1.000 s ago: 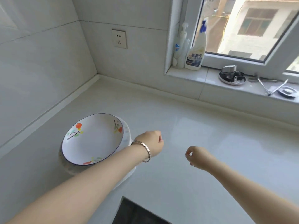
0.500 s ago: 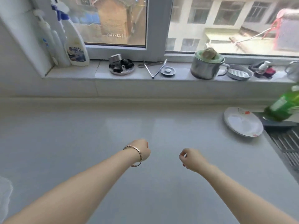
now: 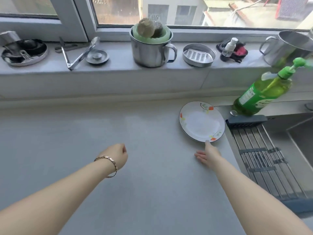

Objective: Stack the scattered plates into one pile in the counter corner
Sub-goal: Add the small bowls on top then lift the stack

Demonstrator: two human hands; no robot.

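A white plate (image 3: 201,122) with orange and green flower marks lies flat on the grey counter (image 3: 118,133), close to the sink's left edge. My right hand (image 3: 209,154) is stretched toward it, fingers apart, one fingertip at the plate's near rim. It holds nothing. My left hand (image 3: 116,156), with a bracelet on the wrist, hovers over the middle of the counter with its fingers curled in and nothing in them. The pile of plates in the corner is out of view.
A folding drying rack (image 3: 264,160) covers the sink at the right. A green soap bottle (image 3: 264,92) stands behind the plate. On the window sill sit a steel mug (image 3: 152,48) with sponges, a steel soap dish (image 3: 199,55), tongs (image 3: 76,53) and a round lid (image 3: 23,51).
The view has swung right, away from the corner pile, to the plate by the sink. My right hand has opened and reached out to the plate's rim.
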